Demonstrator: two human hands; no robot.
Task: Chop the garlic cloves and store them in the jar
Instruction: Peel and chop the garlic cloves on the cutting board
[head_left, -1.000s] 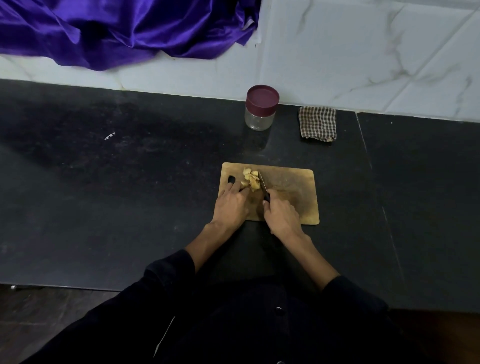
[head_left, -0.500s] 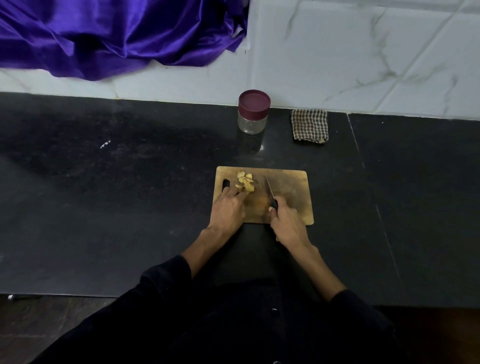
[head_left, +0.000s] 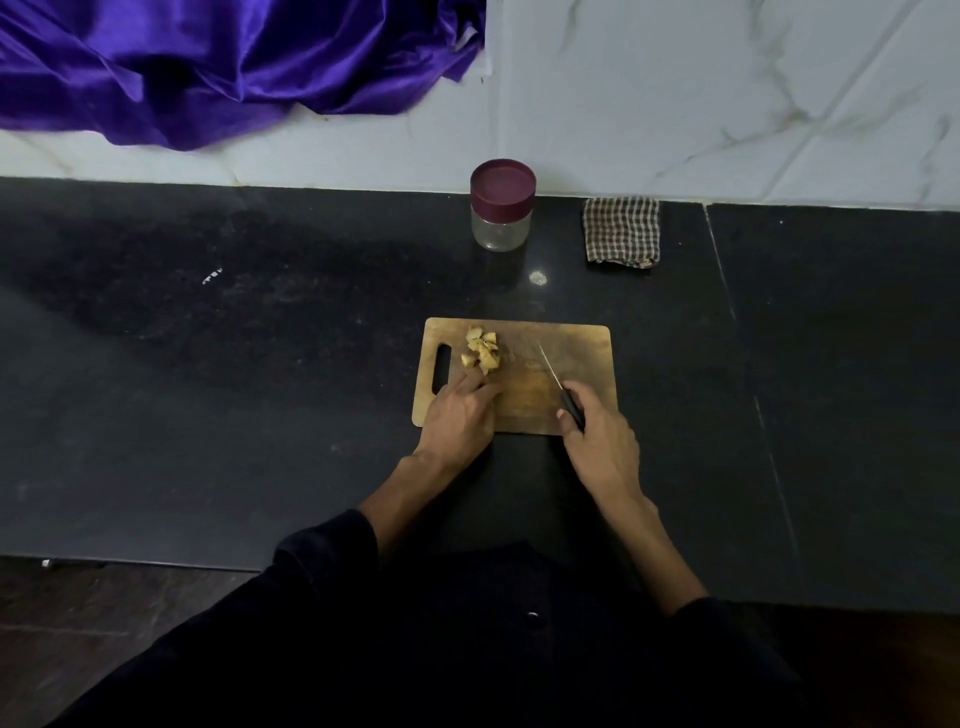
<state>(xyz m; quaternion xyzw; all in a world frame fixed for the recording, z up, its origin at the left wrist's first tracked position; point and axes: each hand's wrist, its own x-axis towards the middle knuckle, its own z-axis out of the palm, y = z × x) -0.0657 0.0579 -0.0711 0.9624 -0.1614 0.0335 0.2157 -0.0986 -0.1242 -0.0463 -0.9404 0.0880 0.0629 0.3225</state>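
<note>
Your right hand (head_left: 597, 441) grips the knife (head_left: 558, 387); your left hand (head_left: 460, 415) rests straight-fingered on the cutting board (head_left: 571, 353) beside the garlic pieces (head_left: 482, 354).

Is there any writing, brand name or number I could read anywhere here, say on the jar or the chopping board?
None can be read.
Clear glass jar with maroon lid: no label shows.
Wooden chopping board: no writing.
Small white mark on the black stone counter: too small and blurred to read.

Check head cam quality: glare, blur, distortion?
Head view: dim overall; small glare spot on the counter before the jar; garlic soft but legible; knife blade thin, faint; counter edges bow from the wide lens.
</note>
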